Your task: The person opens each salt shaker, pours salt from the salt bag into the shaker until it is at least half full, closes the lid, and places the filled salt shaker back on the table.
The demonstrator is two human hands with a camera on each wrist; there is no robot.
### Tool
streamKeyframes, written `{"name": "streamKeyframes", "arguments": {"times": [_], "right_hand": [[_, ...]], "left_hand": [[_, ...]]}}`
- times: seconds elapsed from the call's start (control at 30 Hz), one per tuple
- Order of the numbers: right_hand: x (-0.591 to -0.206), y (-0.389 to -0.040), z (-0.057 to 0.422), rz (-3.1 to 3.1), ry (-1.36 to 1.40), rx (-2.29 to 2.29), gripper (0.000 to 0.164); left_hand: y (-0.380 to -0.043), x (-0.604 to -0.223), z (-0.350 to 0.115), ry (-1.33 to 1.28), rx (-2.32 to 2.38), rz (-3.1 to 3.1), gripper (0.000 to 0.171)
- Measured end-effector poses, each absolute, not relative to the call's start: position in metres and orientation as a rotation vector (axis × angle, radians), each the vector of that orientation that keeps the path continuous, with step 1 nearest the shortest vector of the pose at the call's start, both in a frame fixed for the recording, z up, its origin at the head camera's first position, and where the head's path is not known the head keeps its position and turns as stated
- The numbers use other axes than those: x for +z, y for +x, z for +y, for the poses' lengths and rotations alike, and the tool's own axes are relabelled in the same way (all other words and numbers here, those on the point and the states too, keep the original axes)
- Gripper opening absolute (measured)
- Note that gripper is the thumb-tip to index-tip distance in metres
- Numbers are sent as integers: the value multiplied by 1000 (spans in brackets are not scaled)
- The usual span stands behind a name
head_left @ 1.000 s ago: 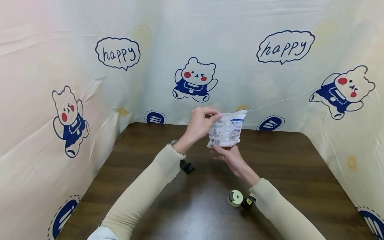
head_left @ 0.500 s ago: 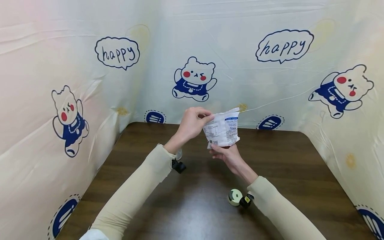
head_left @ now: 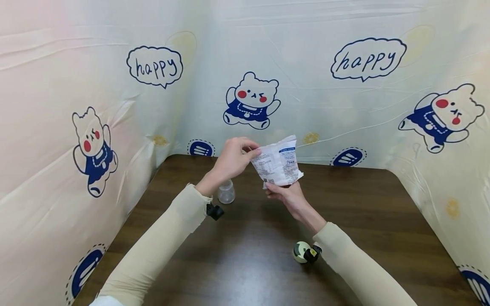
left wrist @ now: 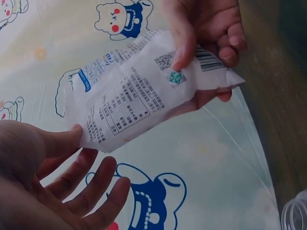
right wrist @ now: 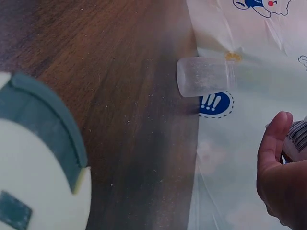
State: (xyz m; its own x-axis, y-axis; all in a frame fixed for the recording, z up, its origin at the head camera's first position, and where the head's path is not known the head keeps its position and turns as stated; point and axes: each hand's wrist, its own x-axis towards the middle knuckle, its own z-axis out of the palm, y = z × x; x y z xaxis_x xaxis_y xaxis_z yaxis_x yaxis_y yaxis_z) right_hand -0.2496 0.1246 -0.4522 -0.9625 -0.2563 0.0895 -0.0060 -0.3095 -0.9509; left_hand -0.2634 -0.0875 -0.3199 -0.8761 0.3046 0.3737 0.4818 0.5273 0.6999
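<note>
Packet [head_left: 278, 163]: held up above the table [head_left: 249, 255], at 3 o'clock from the left hand [head_left: 232, 159] and 11 o'clock from the right hand [head_left: 289, 197]; touched by both, so neither is nearer.
Packet's long axis: run from 8 to 2 o'clock in the left wrist view, right hand at the 2 end.
Left grip: a corner pinched by thumb and forefinger, the other fingers loosely spread, clear of the packet.
Right grip: lower end clasped, thumb laid on the printed face.
Jar [head_left: 226, 194]: stood at 8 o'clock from the packet, its top partly covered.
Disc [head_left: 300, 251]: placed between 5 and 6 o'clock from the right hand.
Shift since half a second ago: packet and left hand carried towards 9 o'clock, packet tipped further anticlockwise, more of the jar uncovered.
</note>
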Motion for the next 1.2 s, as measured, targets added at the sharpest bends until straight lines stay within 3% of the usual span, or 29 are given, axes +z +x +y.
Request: {"name": "streamKeyframes", "arguments": {"times": [0.57,1.2], "right_hand": [[-446,-258,114,1771,-508,-2265,27],[-448,-274,110,1870,-479,-2101,31]], "left_hand": [[-268,-325,-120,-602,-1215,-2514,12],[-271,-349,-144,-529,-1159,-2567,11]]}}
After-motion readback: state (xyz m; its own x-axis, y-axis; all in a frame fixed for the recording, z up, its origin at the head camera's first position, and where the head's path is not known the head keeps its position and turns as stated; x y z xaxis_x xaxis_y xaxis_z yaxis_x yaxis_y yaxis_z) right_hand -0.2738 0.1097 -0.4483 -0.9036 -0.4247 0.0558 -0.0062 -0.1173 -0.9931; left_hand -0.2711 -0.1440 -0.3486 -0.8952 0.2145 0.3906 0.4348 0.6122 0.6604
